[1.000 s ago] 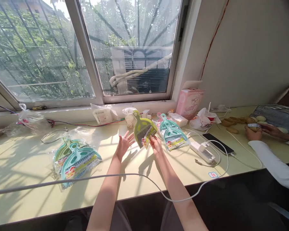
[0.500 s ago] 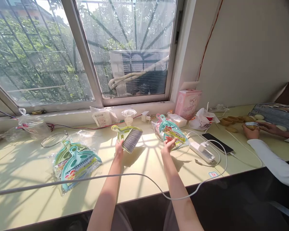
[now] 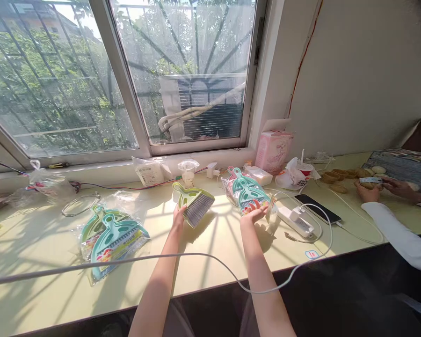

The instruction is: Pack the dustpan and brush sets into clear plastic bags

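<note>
My left hand (image 3: 178,218) is closed on a small yellow-green dustpan with a grey brush (image 3: 193,202), held just above the pale table (image 3: 210,243). My right hand (image 3: 254,215) lies palm up with fingers curled on the near edge of a bagged teal dustpan and brush set (image 3: 248,193). A paper label hangs at that bag's right corner, by my fingertips.
A pile of bagged teal dustpan sets (image 3: 112,235) lies at the left. A white charger block (image 3: 296,221), a phone (image 3: 317,208) and a white cable (image 3: 203,256) cross the near table. A pink box (image 3: 275,150) stands by the window. Another person's hands (image 3: 368,192) work at the far right.
The yellow-green dustpan passed from my right hand to my left and was lowered. My right hand moved right to the bagged teal set and took hold of its edge.
</note>
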The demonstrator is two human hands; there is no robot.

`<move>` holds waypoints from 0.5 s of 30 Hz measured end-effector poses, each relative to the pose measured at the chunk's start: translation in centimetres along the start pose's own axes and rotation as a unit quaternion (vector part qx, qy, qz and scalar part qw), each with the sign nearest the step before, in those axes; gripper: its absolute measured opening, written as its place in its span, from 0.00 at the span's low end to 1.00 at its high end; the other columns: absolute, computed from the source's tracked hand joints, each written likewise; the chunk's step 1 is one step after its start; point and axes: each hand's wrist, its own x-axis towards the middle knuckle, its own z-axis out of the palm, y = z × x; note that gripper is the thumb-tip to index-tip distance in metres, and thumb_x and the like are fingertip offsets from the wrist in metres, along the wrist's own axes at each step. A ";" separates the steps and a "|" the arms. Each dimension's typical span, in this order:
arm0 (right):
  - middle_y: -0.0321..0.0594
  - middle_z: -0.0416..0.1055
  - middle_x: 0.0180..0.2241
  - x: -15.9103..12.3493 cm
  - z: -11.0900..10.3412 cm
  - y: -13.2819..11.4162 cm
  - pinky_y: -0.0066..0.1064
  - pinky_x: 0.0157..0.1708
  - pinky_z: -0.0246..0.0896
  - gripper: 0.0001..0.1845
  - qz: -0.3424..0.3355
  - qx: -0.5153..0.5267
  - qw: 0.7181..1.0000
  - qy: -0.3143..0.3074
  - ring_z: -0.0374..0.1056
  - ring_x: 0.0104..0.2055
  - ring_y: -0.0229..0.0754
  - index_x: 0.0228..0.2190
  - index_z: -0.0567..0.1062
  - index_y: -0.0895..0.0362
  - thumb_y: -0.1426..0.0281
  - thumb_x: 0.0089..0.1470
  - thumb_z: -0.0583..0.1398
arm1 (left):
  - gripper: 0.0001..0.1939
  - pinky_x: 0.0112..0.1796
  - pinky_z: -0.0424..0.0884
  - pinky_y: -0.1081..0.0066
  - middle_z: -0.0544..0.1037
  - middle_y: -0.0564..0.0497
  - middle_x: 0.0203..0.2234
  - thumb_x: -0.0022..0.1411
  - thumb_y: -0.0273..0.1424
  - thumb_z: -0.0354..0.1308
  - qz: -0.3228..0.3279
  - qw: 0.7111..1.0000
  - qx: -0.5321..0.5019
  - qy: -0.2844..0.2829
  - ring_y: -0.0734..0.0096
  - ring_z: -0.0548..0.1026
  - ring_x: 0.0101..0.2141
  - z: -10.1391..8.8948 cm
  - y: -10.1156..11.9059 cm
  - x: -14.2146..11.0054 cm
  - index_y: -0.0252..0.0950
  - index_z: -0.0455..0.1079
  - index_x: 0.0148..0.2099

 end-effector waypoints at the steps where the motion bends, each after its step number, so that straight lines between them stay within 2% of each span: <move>1: 0.35 0.77 0.26 -0.5 0.5 0.2 0.46 0.20 0.76 0.16 -0.015 -0.034 0.999 0.014 0.73 0.22 0.52 0.43 0.83 0.44 0.49 0.67 0.62 | 0.38 0.70 0.75 0.43 0.87 0.33 0.63 0.56 0.49 0.75 -0.002 1.000 0.005 -0.002 0.30 0.80 0.69 0.1 0.1 -0.1 0.37 0.80 0.65; 3: 0.36 0.79 0.27 -2.0 1.9 1.1 0.43 0.26 0.79 0.13 -0.048 -0.140 0.989 -0.018 0.74 0.24 0.48 0.41 0.84 0.48 0.54 0.67 0.63 | 0.37 0.70 0.75 0.45 0.86 0.34 0.64 0.58 0.50 0.74 -0.011 1.000 0.021 -0.006 0.32 0.80 0.70 0.3 0.4 -0.3 0.38 0.80 0.65; 5: 0.39 0.83 0.30 -4.0 3.2 2.5 0.44 0.37 0.81 0.12 -0.076 -0.251 0.956 -0.129 0.78 0.30 0.48 0.37 0.85 0.51 0.58 0.67 0.65 | 0.32 0.70 0.74 0.45 0.87 0.36 0.64 0.61 0.52 0.74 -0.016 0.999 0.045 -0.006 0.35 0.78 0.71 0.7 0.7 -0.5 0.41 0.82 0.62; 7: 0.44 0.88 0.39 -6.1 4.0 3.9 0.47 0.51 0.80 0.10 -0.119 -0.344 0.896 -0.254 0.83 0.43 0.54 0.37 0.87 0.51 0.60 0.66 0.68 | 0.27 0.71 0.72 0.46 0.88 0.38 0.62 0.64 0.54 0.73 -0.006 0.997 0.074 -0.023 0.37 0.77 0.72 1.1 1.0 -0.7 0.43 0.84 0.56; 9: 0.48 0.89 0.51 -7.8 4.2 5.2 0.49 0.61 0.75 0.08 -0.183 -0.445 0.806 -0.344 0.81 0.58 0.59 0.43 0.88 0.51 0.61 0.67 0.70 | 0.25 0.72 0.71 0.46 0.89 0.37 0.58 0.64 0.57 0.74 0.012 0.994 0.098 -0.056 0.37 0.78 0.70 1.5 1.2 -0.8 0.44 0.85 0.49; 10: 0.49 0.88 0.56 -8.4 4.1 5.6 0.50 0.65 0.72 0.09 -0.212 -0.493 0.760 -0.366 0.78 0.63 0.60 0.47 0.89 0.51 0.62 0.69 0.70 | 0.26 0.72 0.71 0.46 0.89 0.36 0.56 0.63 0.59 0.74 0.020 0.991 0.107 -0.074 0.36 0.79 0.68 1.6 1.2 -0.9 0.43 0.85 0.47; 12: 0.50 0.87 0.60 -9.0 3.8 6.2 0.50 0.66 0.68 0.13 -0.241 -0.559 0.704 -0.364 0.75 0.67 0.61 0.53 0.88 0.52 0.62 0.71 0.69 | 0.30 0.70 0.72 0.46 0.90 0.36 0.53 0.60 0.63 0.74 0.034 0.987 0.123 -0.099 0.36 0.80 0.64 1.9 1.0 -1.0 0.42 0.85 0.45; 15: 0.51 0.87 0.58 -8.8 3.5 6.2 0.50 0.64 0.65 0.13 -0.242 -0.608 0.680 -0.330 0.75 0.65 0.62 0.53 0.88 0.53 0.61 0.75 0.68 | 0.38 0.65 0.75 0.48 0.90 0.37 0.50 0.57 0.70 0.71 0.057 0.981 0.137 -0.126 0.38 0.82 0.58 2.0 0.4 -1.0 0.39 0.85 0.46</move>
